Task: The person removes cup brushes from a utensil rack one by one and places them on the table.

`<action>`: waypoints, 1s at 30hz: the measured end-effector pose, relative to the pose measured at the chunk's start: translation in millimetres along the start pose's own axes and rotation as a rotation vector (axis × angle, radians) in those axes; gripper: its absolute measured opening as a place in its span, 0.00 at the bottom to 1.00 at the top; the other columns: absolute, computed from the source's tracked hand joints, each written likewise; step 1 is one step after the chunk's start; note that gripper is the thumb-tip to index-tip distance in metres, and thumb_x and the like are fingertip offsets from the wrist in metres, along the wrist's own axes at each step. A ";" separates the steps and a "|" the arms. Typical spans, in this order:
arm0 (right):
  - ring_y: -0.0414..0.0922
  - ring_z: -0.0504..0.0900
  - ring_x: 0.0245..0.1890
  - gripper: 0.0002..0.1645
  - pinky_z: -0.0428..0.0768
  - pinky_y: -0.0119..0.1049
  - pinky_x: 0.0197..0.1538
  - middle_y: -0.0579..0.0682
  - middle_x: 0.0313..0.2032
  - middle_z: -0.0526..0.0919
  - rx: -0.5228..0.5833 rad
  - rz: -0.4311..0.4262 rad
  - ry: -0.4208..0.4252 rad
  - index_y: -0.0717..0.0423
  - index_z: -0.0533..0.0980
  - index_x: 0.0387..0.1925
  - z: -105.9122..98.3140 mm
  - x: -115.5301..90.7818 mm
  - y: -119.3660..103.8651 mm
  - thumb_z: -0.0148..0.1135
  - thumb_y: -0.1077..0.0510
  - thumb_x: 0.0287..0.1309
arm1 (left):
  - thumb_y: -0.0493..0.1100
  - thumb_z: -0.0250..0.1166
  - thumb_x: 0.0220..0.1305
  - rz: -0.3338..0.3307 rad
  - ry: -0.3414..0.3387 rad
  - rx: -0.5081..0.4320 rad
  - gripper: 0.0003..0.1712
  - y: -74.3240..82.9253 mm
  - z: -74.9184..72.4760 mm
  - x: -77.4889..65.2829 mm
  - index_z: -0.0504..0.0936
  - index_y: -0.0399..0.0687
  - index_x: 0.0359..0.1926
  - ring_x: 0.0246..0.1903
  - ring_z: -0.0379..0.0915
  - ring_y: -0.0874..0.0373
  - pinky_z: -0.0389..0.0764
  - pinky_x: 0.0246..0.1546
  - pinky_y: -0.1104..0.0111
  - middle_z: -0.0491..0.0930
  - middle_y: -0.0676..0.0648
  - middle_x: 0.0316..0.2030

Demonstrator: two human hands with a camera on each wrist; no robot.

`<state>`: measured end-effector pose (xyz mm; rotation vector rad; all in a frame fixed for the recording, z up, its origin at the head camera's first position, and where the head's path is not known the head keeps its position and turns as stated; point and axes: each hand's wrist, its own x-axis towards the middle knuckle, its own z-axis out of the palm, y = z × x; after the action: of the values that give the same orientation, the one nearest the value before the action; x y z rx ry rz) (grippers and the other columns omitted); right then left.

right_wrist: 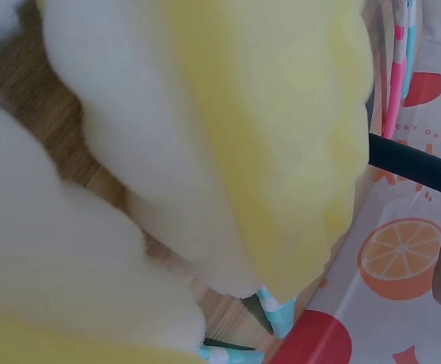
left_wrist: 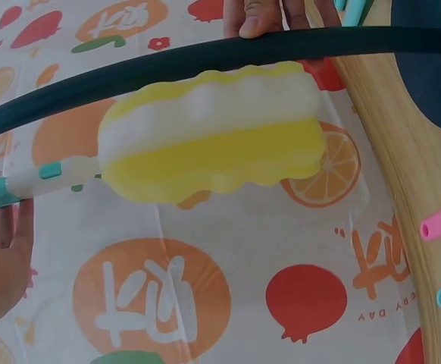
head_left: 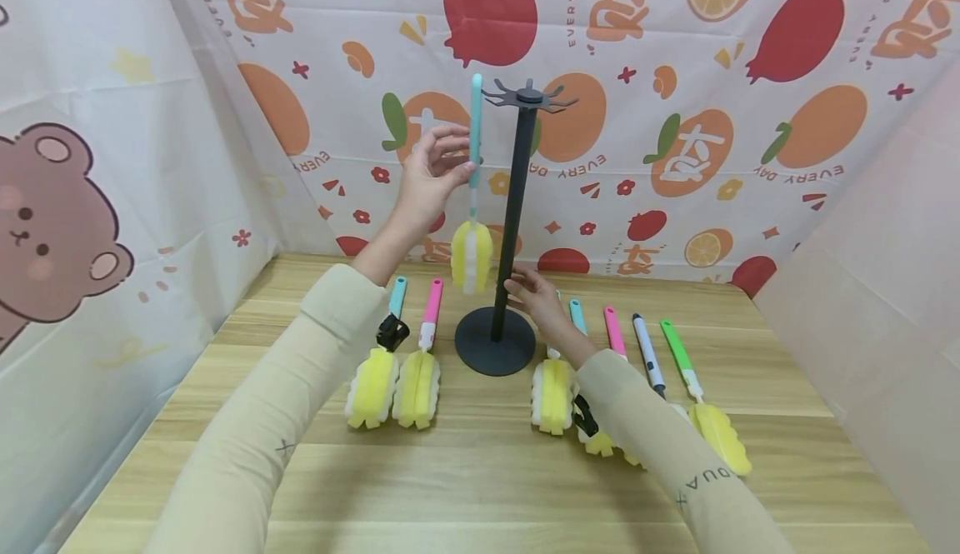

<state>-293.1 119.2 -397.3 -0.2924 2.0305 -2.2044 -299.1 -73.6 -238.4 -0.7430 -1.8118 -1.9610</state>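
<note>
My left hand (head_left: 429, 177) pinches a sponge bottle brush by its teal handle (head_left: 476, 125). The brush hangs upright with its yellow-and-white sponge head (head_left: 472, 258) down, and the handle's top end is right beside the hooks (head_left: 529, 97) of a black stand. Low on the stand's pole (head_left: 515, 196), my right hand (head_left: 542, 300) grips it between thumb and fingers. From the left wrist, the sponge head (left_wrist: 213, 140) overlaps the pole (left_wrist: 145, 76). In the right wrist view another brush's sponge head (right_wrist: 205, 114) fills much of the picture.
The stand's round base (head_left: 495, 362) rests on the wooden table (head_left: 450, 487). Left of it lie two brushes, one with a pink handle (head_left: 431, 312). Several more lie to the right under my right forearm, including a green-handled brush (head_left: 682, 358). A fruit-print curtain (head_left: 637, 21) closes the back.
</note>
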 end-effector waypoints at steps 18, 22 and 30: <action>0.51 0.74 0.50 0.22 0.71 0.48 0.54 0.56 0.48 0.73 -0.019 0.000 0.017 0.60 0.69 0.58 -0.3 0.3 1.6 0.55 0.60 0.62 | 0.28 0.60 0.59 0.024 0.004 0.132 0.31 4.0 -42.1 -8.0 0.65 0.47 0.62 0.43 0.75 0.48 0.77 0.41 0.67 0.70 0.42 0.47; 0.51 0.74 0.50 0.23 0.71 0.47 0.54 0.56 0.48 0.73 -0.013 0.006 0.019 0.61 0.68 0.58 -0.7 1.1 2.2 0.55 0.60 0.62 | 0.30 0.60 0.59 0.019 0.011 0.245 0.31 5.3 -54.2 -11.7 0.64 0.50 0.63 0.44 0.75 0.48 0.78 0.40 0.68 0.69 0.43 0.48; 0.51 0.73 0.50 0.24 0.71 0.47 0.53 0.56 0.48 0.73 -0.007 0.013 0.009 0.61 0.68 0.59 -1.0 2.6 1.1 0.56 0.60 0.62 | 0.32 0.62 0.59 0.012 0.072 0.526 0.32 10.1 -82.4 -20.4 0.65 0.54 0.63 0.42 0.77 0.52 0.78 0.39 0.68 0.72 0.44 0.47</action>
<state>-295.9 119.5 -398.3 -0.2693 2.0391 -2.1960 -287.6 -158.0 -245.6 -0.4994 -2.1335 -1.3783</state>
